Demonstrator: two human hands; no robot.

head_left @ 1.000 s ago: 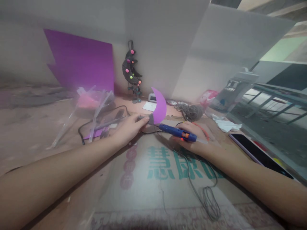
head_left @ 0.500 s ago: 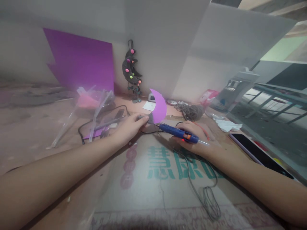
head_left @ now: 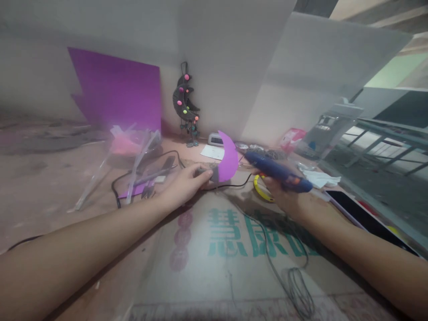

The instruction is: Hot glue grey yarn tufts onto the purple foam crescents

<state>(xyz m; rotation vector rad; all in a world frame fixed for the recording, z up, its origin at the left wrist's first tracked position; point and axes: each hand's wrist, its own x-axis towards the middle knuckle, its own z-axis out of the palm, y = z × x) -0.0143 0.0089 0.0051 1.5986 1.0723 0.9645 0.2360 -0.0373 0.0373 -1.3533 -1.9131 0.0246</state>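
My left hand [head_left: 197, 178] is closed on the lower tip of a purple paper crescent [head_left: 230, 158]. That tip is wrapped in grey yarn, and the rest of the crescent stands up bare. My right hand [head_left: 279, 191] is closed around a blue hot glue gun [head_left: 274, 169], blurred by motion. Its nozzle points left, to the right of the crescent and apart from it. Under the glue gun lies a yellow ring [head_left: 262, 189], partly hidden by my right hand. A grey strand [head_left: 267, 240] trails across the printed cardboard [head_left: 187, 285] below.
A yarn-wrapped moon ornament [head_left: 183, 102] with coloured pompoms hangs at the wall, beside a purple sheet [head_left: 120, 89]. Clear glue sticks [head_left: 133, 174] and a plastic bag lie left. A small clock [head_left: 216, 139] stands behind. Tissue [head_left: 321, 178] and a phone [head_left: 368, 218] lie right.
My right hand has drawn the glue gun up and right, away from the yarn-wrapped tip. The yellow ring has come into view. My left hand still holds the crescent.
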